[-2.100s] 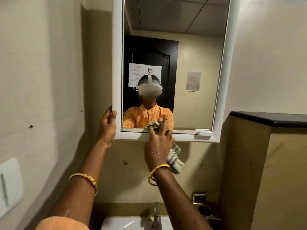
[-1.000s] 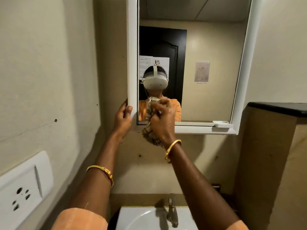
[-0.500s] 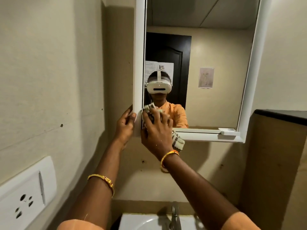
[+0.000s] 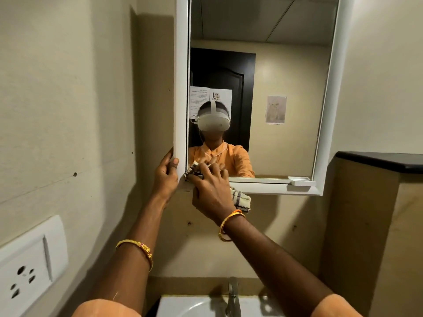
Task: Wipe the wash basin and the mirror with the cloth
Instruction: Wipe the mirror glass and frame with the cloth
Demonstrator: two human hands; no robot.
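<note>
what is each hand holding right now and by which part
The right hand holds the bunched cloth by its middle, pressed at the mirror's bottom left corner. The left hand grips the mirror frame's left edge.

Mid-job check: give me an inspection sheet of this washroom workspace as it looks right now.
Surface: wash basin white, only its back part in view below; tap upright.
Job's things: mirror in white frame; checked cloth at its lower left corner.
Clutter: small white tray on the frame's lower right.
Hands: left hand grips the frame's left edge; right hand presses the cloth.
Cables: nothing seen.
Surroundings: wall socket at left; dark-topped ledge at right.
</note>
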